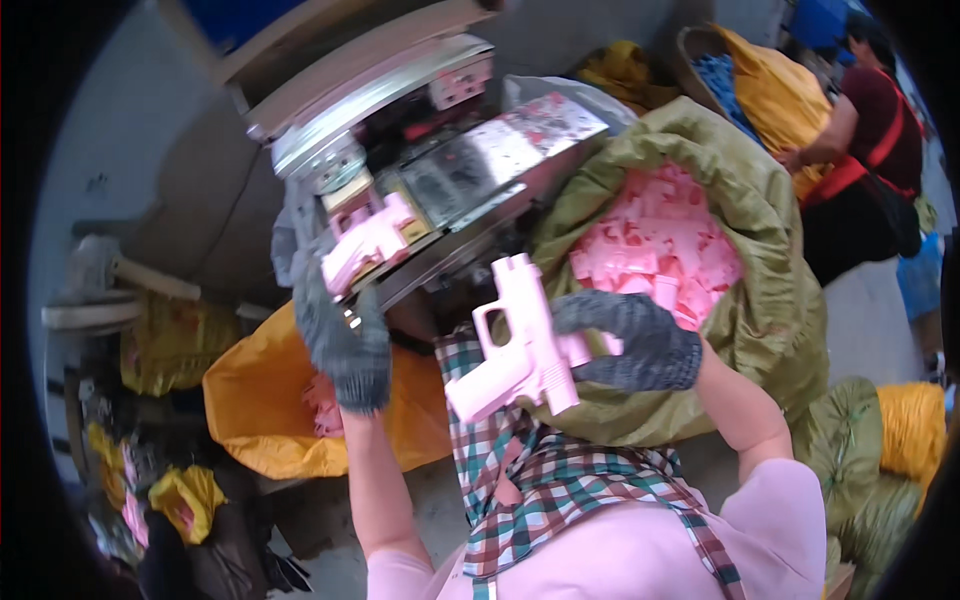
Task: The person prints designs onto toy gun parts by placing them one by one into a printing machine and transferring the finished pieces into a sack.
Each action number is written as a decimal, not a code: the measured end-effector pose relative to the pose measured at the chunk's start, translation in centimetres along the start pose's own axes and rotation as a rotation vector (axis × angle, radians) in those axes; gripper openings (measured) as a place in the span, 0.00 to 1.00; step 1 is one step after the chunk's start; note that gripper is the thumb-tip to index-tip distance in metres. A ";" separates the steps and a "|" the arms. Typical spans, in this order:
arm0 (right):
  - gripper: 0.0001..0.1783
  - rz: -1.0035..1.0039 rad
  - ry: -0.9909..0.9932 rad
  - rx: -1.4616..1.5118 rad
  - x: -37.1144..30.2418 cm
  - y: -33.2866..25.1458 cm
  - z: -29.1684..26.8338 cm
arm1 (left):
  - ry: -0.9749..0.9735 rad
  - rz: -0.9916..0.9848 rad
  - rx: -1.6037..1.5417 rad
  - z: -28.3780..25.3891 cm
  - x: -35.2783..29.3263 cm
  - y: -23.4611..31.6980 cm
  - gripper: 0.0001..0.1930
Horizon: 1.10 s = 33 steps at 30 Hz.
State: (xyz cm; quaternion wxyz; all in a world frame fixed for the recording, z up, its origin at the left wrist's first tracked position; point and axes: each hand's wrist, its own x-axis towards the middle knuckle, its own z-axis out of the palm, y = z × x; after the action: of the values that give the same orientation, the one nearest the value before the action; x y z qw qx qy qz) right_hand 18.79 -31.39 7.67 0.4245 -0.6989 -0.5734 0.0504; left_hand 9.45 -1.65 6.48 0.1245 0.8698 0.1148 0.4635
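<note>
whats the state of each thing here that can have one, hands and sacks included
Pink pistol: held, grip toward lower left
Right hand: gloved, holding that pistol
Left hand: gloved, beside the machine, grip unclear
Pink piece: resting on the machine
Green sack: open, pink parts inside
Orange sack: open, pink bits inside

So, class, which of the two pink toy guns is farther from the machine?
The toy gun in the right hand; the other pink one is at the machine, by the left hand.
</note>
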 end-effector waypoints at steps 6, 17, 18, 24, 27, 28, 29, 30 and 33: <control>0.32 0.207 0.209 0.127 1.1 -0.5 -0.3 | -0.529 0.006 0.424 -1.5 6.3 -0.7 0.29; 0.23 -0.098 0.058 0.073 14.8 4.5 2.4 | -0.131 -0.275 0.561 -7.5 -6.9 -7.4 0.33; 0.22 -0.187 0.089 -0.066 16.3 5.2 3.2 | -0.144 -0.228 0.687 -9.0 -7.7 -9.2 0.36; 0.18 -0.228 0.106 -0.287 19.8 6.8 3.7 | -0.395 -0.345 0.780 -10.8 -9.3 -11.4 0.44; 0.15 -0.139 0.158 -0.421 15.8 4.9 3.0 | -0.461 -0.240 0.617 -9.4 -10.8 -11.7 0.41; 0.14 -0.006 0.053 -0.460 13.9 5.2 2.7 | -0.457 -0.244 0.491 -8.8 -10.9 -11.2 0.39; 0.13 0.128 -0.048 -0.497 11.8 5.2 1.9 | -0.450 -0.247 0.363 -8.3 -10.6 -10.3 0.38; 0.18 0.292 -0.172 -0.545 10.1 6.3 1.5 | -0.445 -0.213 0.311 -7.6 -10.0 -9.0 0.34; 0.33 0.514 -0.216 -0.867 2.9 9.0 1.8 | -0.536 -0.113 0.173 -5.3 -9.3 -6.8 0.32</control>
State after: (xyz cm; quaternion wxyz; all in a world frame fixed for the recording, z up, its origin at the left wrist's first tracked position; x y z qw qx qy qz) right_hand 25.55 -27.85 1.87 0.0081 -0.9198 -0.3920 -0.0176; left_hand -0.63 2.44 -0.09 0.1014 0.9609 0.1651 0.1979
